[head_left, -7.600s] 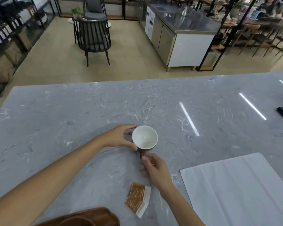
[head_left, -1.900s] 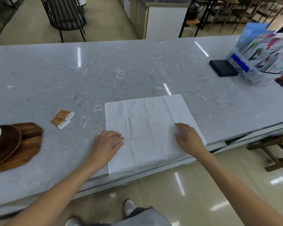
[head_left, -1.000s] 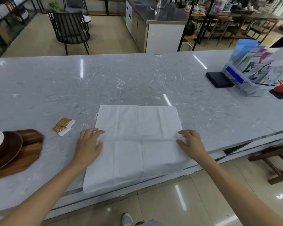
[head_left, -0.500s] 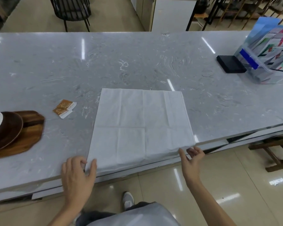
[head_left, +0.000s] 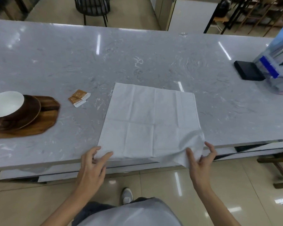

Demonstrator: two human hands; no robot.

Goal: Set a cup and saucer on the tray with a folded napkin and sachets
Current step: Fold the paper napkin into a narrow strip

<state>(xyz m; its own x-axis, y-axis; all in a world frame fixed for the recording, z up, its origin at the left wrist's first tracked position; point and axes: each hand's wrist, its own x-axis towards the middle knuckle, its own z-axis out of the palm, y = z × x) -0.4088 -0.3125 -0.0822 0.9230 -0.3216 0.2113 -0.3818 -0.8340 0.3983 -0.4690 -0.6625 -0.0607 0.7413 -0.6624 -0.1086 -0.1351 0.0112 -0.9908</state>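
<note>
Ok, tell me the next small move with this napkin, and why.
Probably lift the near edge and carry it over to the far edge for a first fold. The napkin lies spread flat, its near edge at the counter's lip, and the left hand and right hand each pinch a near corner.

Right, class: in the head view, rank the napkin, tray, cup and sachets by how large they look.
1. napkin
2. tray, partly cut off by the frame
3. cup
4. sachets

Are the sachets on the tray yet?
No, the sachets lie on the counter between the tray and the napkin.
</note>
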